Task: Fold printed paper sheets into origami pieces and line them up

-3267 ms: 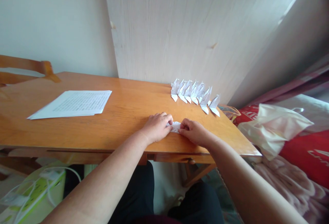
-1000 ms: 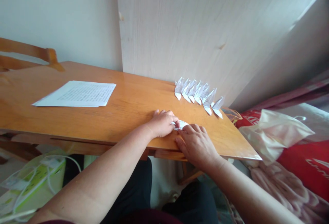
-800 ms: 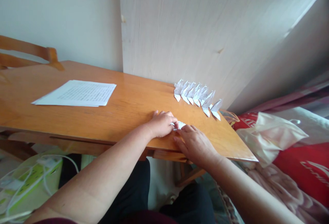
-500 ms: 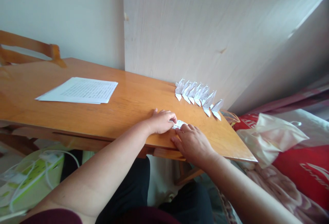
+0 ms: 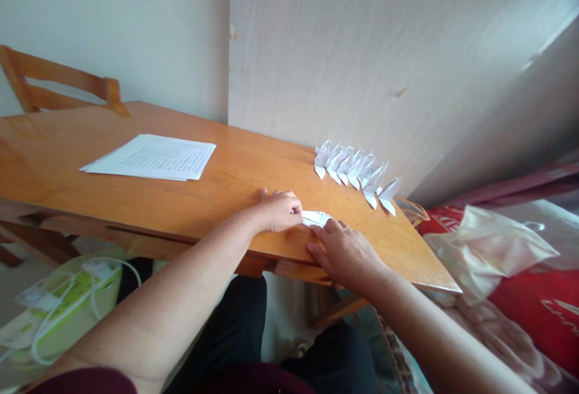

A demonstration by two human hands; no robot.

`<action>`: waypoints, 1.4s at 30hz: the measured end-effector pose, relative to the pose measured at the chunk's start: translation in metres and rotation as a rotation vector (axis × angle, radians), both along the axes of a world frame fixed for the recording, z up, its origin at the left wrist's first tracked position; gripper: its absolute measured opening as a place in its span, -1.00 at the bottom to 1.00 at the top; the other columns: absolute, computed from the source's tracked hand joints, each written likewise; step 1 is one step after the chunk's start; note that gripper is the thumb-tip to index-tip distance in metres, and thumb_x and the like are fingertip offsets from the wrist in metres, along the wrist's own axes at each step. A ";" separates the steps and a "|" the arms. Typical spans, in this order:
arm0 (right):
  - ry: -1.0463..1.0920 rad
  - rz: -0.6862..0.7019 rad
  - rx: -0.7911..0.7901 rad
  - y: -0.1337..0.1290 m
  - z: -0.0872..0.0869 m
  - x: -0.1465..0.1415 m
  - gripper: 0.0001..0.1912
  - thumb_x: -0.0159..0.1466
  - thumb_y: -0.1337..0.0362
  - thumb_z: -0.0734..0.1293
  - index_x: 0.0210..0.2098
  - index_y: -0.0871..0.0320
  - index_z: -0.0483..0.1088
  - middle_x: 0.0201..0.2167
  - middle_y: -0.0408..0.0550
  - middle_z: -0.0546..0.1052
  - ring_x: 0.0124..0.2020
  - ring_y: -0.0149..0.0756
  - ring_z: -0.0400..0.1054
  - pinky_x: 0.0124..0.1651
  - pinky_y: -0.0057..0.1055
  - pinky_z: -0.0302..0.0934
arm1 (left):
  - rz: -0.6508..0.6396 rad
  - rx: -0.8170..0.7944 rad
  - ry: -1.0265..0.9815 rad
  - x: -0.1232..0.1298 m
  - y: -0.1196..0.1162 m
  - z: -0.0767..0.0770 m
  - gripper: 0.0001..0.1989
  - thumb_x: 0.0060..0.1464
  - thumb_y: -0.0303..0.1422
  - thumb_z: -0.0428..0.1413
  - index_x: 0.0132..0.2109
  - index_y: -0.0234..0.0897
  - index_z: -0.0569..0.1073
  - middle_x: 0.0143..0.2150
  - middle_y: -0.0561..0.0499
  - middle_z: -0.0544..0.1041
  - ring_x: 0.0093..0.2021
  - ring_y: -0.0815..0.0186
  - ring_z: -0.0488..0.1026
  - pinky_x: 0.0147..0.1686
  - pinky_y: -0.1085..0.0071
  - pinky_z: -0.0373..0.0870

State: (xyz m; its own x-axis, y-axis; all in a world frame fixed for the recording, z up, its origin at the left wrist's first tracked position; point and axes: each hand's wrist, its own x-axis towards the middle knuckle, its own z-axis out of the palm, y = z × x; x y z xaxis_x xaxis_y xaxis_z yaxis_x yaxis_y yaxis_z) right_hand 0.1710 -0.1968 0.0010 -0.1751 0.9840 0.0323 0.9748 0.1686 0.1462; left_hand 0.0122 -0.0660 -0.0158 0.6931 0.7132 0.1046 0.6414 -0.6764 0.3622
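A narrow folded paper (image 5: 315,218) lies low on the wooden table (image 5: 253,158) near its front edge. My left hand (image 5: 278,210) pinches the left end of it between curled fingers and thumb. On the right end, the fingers of my right hand (image 5: 346,249) press down from above, thumb a little apart and nearer the table edge. Both ends of the paper are partly hidden by the fingers. Beyond my right hand stands a row of several folded paper figures (image 5: 346,168) with pointed tips.
A stack of printed sheets (image 5: 154,158) lies on the table's left part. A wooden chair (image 5: 67,80) stands at the far left. Off the right edge are a white plastic bag (image 5: 488,249) and a red bag (image 5: 543,309). Below left sits a power strip (image 5: 76,303) with white cables.
My hands have drawn apart slightly, the left one moving left, so more of the folded paper shows between them. The whole view has shifted a little.
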 end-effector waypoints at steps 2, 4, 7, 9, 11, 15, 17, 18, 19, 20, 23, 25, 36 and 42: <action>-0.018 0.003 -0.009 0.001 0.002 -0.001 -0.62 0.41 0.08 0.16 0.03 0.16 0.42 -0.11 0.14 0.46 -0.08 -0.05 0.38 -0.08 -0.22 0.24 | 0.008 0.003 -0.009 0.001 -0.001 -0.001 -0.81 0.12 -0.20 0.06 -0.28 -0.09 0.55 0.04 0.08 0.52 0.06 0.11 0.38 0.22 -0.14 -0.01; -0.039 -0.001 -0.020 0.001 0.004 -0.003 -0.63 0.41 0.08 0.15 0.00 0.15 0.44 -0.11 0.14 0.46 -0.10 -0.06 0.39 -0.11 -0.23 0.24 | 0.011 0.002 -0.010 0.002 -0.002 -0.002 -0.83 0.11 -0.23 0.06 -0.31 -0.11 0.54 0.04 0.08 0.51 0.06 0.11 0.37 0.23 -0.16 -0.03; -0.060 -0.002 -0.025 0.002 0.005 -0.005 -0.63 0.41 0.07 0.15 -0.02 0.14 0.45 -0.12 0.14 0.45 -0.13 -0.07 0.39 -0.15 -0.25 0.24 | 0.016 -0.002 -0.009 0.003 -0.002 -0.002 -0.82 0.10 -0.25 0.05 -0.35 -0.13 0.53 0.04 0.07 0.51 0.05 0.11 0.37 0.22 -0.19 -0.02; -0.066 -0.005 -0.022 0.001 0.006 -0.005 -0.63 0.42 0.07 0.15 -0.01 0.13 0.45 -0.12 0.13 0.45 -0.13 -0.07 0.39 -0.16 -0.26 0.23 | 0.016 -0.007 -0.013 0.003 -0.001 -0.002 -0.81 0.10 -0.25 0.05 -0.36 -0.14 0.53 0.03 0.07 0.50 0.05 0.09 0.37 0.22 -0.21 -0.02; -0.070 -0.008 -0.022 0.001 0.005 -0.005 -0.63 0.41 0.06 0.16 0.00 0.11 0.44 -0.12 0.12 0.45 -0.12 -0.07 0.39 -0.18 -0.27 0.23 | 0.019 -0.013 -0.016 0.003 -0.001 -0.002 -0.80 0.10 -0.25 0.04 -0.36 -0.14 0.54 0.03 0.06 0.50 0.05 0.08 0.36 0.22 -0.22 -0.03; -0.072 -0.006 -0.011 0.001 0.004 -0.006 -0.62 0.41 0.03 0.15 0.02 0.09 0.43 -0.12 0.11 0.44 -0.10 -0.07 0.38 -0.19 -0.27 0.21 | 0.021 -0.029 -0.013 0.004 0.002 -0.004 -0.79 0.10 -0.25 0.02 -0.36 -0.14 0.54 0.03 0.05 0.51 0.04 0.08 0.38 0.21 -0.22 -0.04; -0.071 -0.011 -0.006 0.001 0.003 -0.007 -0.60 0.41 0.01 0.14 0.04 0.08 0.42 -0.11 0.11 0.43 -0.09 -0.06 0.37 -0.18 -0.27 0.21 | 0.021 -0.034 -0.012 0.005 0.003 -0.004 -0.78 0.10 -0.25 0.02 -0.36 -0.14 0.54 0.02 0.05 0.51 0.04 0.07 0.38 0.21 -0.23 -0.04; -0.072 -0.015 -0.005 0.001 0.002 -0.008 -0.59 0.41 0.00 0.14 0.05 0.06 0.41 -0.11 0.11 0.43 -0.08 -0.05 0.37 -0.18 -0.27 0.20 | 0.021 -0.035 -0.011 0.005 0.003 -0.004 -0.78 0.10 -0.25 0.02 -0.36 -0.15 0.54 0.03 0.05 0.51 0.04 0.07 0.38 0.21 -0.24 -0.04; -0.074 -0.017 -0.004 0.002 0.002 -0.008 -0.59 0.41 -0.01 0.13 0.07 0.05 0.40 -0.10 0.11 0.43 -0.08 -0.05 0.37 -0.18 -0.26 0.20 | 0.020 -0.035 -0.010 0.005 0.003 -0.004 -0.78 0.10 -0.25 0.02 -0.36 -0.15 0.54 0.03 0.05 0.51 0.04 0.07 0.38 0.21 -0.24 -0.04; -0.077 -0.018 -0.002 0.002 0.002 -0.009 -0.58 0.41 -0.02 0.13 0.09 0.03 0.39 -0.10 0.12 0.42 -0.08 -0.04 0.37 -0.17 -0.25 0.20 | 0.020 -0.035 -0.009 0.005 0.003 -0.004 -0.79 0.10 -0.26 0.02 -0.35 -0.15 0.54 0.04 0.05 0.51 0.04 0.07 0.38 0.21 -0.23 -0.04; -0.087 -0.012 -0.004 0.003 0.001 -0.010 -0.57 0.41 -0.04 0.11 0.10 0.01 0.37 -0.10 0.13 0.42 -0.08 -0.02 0.37 -0.16 -0.23 0.20 | 0.022 -0.036 -0.004 0.004 0.001 -0.002 -0.78 0.11 -0.26 0.01 -0.32 -0.13 0.56 0.06 0.05 0.50 0.05 0.09 0.37 0.22 -0.20 -0.03; -0.091 -0.014 -0.008 0.004 0.001 -0.010 -0.57 0.41 -0.04 0.11 0.09 0.01 0.38 -0.10 0.13 0.42 -0.08 -0.01 0.38 -0.16 -0.22 0.20 | 0.023 -0.040 0.002 0.003 0.000 0.000 -0.77 0.11 -0.24 0.02 -0.33 -0.14 0.56 0.07 0.06 0.50 0.06 0.09 0.37 0.23 -0.16 -0.03; -0.123 0.008 -0.005 0.005 0.001 -0.012 -0.54 0.42 -0.06 0.09 0.14 0.00 0.34 -0.09 0.16 0.42 -0.09 0.01 0.37 -0.18 -0.20 0.20 | 0.014 -0.053 -0.008 0.003 0.003 -0.001 -0.78 0.09 -0.28 0.01 -0.34 -0.12 0.56 0.07 0.09 0.51 0.08 0.09 0.36 0.24 -0.16 -0.06; -0.130 -0.005 -0.013 0.007 0.003 -0.017 -0.50 0.41 -0.10 0.08 0.17 -0.02 0.33 -0.07 0.18 0.43 -0.08 0.01 0.36 -0.19 -0.23 0.19 | 0.006 -0.044 0.000 0.003 0.004 -0.002 -0.79 0.09 -0.27 0.02 -0.34 -0.14 0.56 0.08 0.09 0.50 0.09 0.09 0.36 0.23 -0.12 -0.03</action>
State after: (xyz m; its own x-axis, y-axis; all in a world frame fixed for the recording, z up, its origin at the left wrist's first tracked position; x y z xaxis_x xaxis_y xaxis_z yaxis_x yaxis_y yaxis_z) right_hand 0.1544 -0.1902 0.0037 -0.1720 0.9851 -0.0034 0.9485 0.1665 0.2695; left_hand 0.0150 -0.0623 -0.0178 0.6889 0.7211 0.0736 0.6451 -0.6562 0.3915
